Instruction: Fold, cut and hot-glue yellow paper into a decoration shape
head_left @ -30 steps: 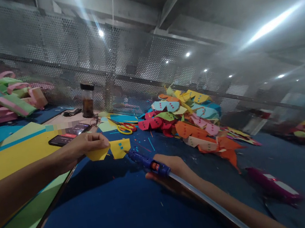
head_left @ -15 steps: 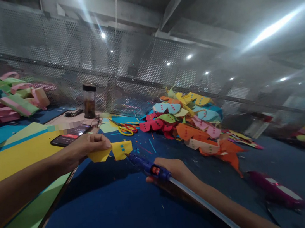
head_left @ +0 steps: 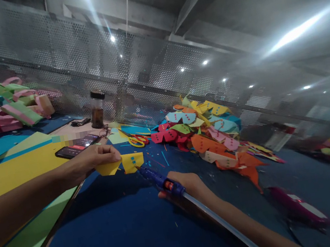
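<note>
My left hand (head_left: 103, 154) pinches a yellow paper butterfly (head_left: 135, 159) by one wing, above the blue work surface. Small blue squares sit in a row on its other wing. In my right hand (head_left: 188, 181) is a blue hot glue gun (head_left: 158, 178), with a long clear glue stick (head_left: 223, 219) coming out of its back end. The gun's nozzle is at the lower edge of the spotted wing; whether it touches the paper I cannot tell. Scissors (head_left: 137, 141) with yellow and red handles lie behind the butterfly among blue paper scraps.
Many coloured paper butterflies (head_left: 210, 143) are heaped to the right. A purple object (head_left: 299, 207) lies at front right. Coloured paper sheets (head_left: 17, 175), a phone (head_left: 75, 148) and a dark-lidded jar (head_left: 97, 110) are at left. Folded paper pieces (head_left: 22, 112) pile up behind them, before a perforated metal screen (head_left: 149, 71).
Almost nothing differs. The whole view shifts very slightly, and both hands keep their places, with the glue gun's nozzle still at the yellow wing.
</note>
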{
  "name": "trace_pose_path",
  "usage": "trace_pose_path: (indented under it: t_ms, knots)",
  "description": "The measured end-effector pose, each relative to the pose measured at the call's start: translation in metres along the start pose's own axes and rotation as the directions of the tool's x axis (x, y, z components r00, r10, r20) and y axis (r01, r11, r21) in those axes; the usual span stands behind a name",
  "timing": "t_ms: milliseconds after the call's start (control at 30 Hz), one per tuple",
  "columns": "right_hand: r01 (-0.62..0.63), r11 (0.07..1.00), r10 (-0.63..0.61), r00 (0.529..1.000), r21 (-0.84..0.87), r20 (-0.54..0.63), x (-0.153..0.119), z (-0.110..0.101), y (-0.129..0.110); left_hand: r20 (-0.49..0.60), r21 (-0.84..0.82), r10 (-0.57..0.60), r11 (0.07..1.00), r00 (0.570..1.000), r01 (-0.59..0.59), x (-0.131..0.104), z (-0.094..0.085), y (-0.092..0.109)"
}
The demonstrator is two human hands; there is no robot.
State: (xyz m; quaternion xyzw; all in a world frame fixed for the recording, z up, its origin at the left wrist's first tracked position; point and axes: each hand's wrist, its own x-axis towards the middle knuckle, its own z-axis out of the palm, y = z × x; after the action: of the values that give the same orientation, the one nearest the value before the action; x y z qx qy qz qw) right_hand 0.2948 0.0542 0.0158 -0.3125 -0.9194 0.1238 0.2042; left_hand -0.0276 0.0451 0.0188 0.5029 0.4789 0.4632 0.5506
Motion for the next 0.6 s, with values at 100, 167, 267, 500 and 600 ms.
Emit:
trace_pose_path:
  t_ms: [100,167,267,500,600]
  knots:
    - [0.004,1.000,-0.004,1.000,-0.020,-0.017,0.000,0.002,0.002,0.003,-0.004,0.004,1.000,1.000,-0.004,0.000,0.000,0.000]
    - [0.004,0.999,-0.006,0.999,-0.053,-0.035,0.001,0.006,0.007,0.002,0.001,0.010,1.000,1.000,-0.010,0.000,0.000,0.000]
    - [-0.015,0.995,0.007,0.997,-0.096,-0.074,0.002,0.012,0.013,-0.007,0.009,0.007,1.000,1.000,-0.007,0.000,0.001,0.001]
    - [0.031,0.999,-0.030,0.998,0.017,-0.056,0.005,-0.005,-0.005,-0.019,-0.004,-0.007,1.000,1.000,0.007,0.000,0.002,0.001]
    - [0.029,0.996,-0.025,0.999,0.085,-0.047,0.006,-0.011,-0.012,-0.024,0.083,0.019,0.996,1.000,-0.017,0.000,0.001,0.002]
